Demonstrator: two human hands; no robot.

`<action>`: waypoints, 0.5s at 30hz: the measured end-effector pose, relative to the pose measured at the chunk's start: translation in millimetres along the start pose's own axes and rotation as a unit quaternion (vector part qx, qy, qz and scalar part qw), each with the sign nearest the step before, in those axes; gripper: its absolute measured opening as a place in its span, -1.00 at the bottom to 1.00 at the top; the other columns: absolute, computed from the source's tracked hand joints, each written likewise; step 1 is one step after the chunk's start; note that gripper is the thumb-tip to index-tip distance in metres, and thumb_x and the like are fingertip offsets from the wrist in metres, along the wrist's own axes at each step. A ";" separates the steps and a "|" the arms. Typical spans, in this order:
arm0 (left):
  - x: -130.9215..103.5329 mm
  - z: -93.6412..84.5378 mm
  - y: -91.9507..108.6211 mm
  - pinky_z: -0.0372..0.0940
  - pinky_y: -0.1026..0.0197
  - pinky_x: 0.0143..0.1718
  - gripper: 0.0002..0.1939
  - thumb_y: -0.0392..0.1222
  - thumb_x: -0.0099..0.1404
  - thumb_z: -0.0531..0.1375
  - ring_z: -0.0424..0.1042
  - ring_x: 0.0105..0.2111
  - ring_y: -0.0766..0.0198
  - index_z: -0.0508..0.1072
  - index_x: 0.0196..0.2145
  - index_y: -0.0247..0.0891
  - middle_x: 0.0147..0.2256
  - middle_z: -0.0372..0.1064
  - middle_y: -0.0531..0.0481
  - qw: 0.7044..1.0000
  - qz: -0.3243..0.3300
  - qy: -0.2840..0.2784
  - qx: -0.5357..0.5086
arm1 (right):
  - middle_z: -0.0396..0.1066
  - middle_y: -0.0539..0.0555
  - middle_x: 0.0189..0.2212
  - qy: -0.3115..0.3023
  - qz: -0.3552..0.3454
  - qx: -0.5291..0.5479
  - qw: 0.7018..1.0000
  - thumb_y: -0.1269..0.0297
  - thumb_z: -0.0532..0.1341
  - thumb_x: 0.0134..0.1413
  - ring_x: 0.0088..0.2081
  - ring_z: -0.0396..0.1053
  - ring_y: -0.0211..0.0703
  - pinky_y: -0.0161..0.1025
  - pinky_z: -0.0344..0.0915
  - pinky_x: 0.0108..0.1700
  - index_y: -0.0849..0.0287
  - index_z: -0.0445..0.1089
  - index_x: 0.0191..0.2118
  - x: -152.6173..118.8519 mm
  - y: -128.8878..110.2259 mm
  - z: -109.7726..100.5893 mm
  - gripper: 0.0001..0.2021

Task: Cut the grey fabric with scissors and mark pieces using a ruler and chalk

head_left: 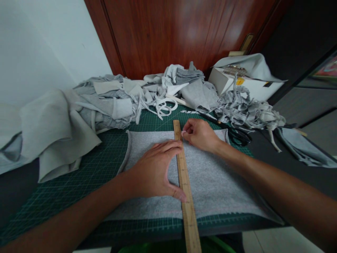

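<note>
A grey piece of knit fabric [210,179] lies flat with its edges curling slightly. Across it, running toward the front edge, lies a wooden ruler [187,189]. My left hand [155,168] is spread over the fabric, its fingertips and thumb pressing on the ruler's left side and the thumb well apart from the fingers. Near the ruler's far end, my right hand [201,135] is closed in a pinch at the fabric's upper edge. Between its thumb and finger shows a small pale piece [183,133], mostly hidden, too small to identify.
Under the fabric is a green cutting mat [105,158]. Black-handled scissors [238,136] lie right of the fabric. Grey fabric scraps [113,102] are heaped along the back, beside a white box [223,79]. A large grey cloth [52,119] covers the left side.
</note>
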State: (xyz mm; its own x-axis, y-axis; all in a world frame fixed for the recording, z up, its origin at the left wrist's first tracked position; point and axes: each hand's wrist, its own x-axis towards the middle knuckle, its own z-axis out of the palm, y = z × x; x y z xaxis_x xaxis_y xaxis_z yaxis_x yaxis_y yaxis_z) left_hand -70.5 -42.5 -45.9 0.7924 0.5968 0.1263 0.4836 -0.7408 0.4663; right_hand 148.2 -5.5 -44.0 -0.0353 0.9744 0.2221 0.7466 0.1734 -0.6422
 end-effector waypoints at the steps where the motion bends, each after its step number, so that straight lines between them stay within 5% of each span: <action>1: -0.1 0.0 -0.2 0.04 -0.22 0.39 0.11 0.36 -0.09 0.48 0.18 0.38 -0.21 0.32 0.29 -0.23 0.39 0.18 -0.29 1.000 0.003 0.002 -0.003 | 0.44 -0.03 -0.56 -0.001 0.000 0.001 1.000 0.47 0.29 0.02 -0.54 0.35 -0.23 -0.25 0.18 -0.44 0.16 0.41 -0.39 -1.2 -0.1 0.1 -0.91; 15: -0.2 0.1 -0.5 0.03 -0.20 0.41 0.25 0.53 -0.16 0.43 0.14 0.40 -0.21 0.30 0.32 -0.28 0.42 0.13 -0.32 1.000 -0.003 -0.011 0.006 | 0.51 0.04 -0.46 0.073 0.018 -0.004 0.997 0.46 0.26 0.08 -0.46 0.42 -0.17 -0.23 0.22 -0.39 0.15 0.37 -0.33 7.8 4.3 8.6 -0.92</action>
State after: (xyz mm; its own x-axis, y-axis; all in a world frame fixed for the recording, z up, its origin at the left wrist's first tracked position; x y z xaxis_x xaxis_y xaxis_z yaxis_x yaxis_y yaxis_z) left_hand -70.9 -42.3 -46.3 0.7972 0.5947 0.1039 0.4930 -0.7407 0.4564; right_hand 145.3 4.1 -51.3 0.0885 0.9489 0.3028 0.7509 0.1362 -0.6463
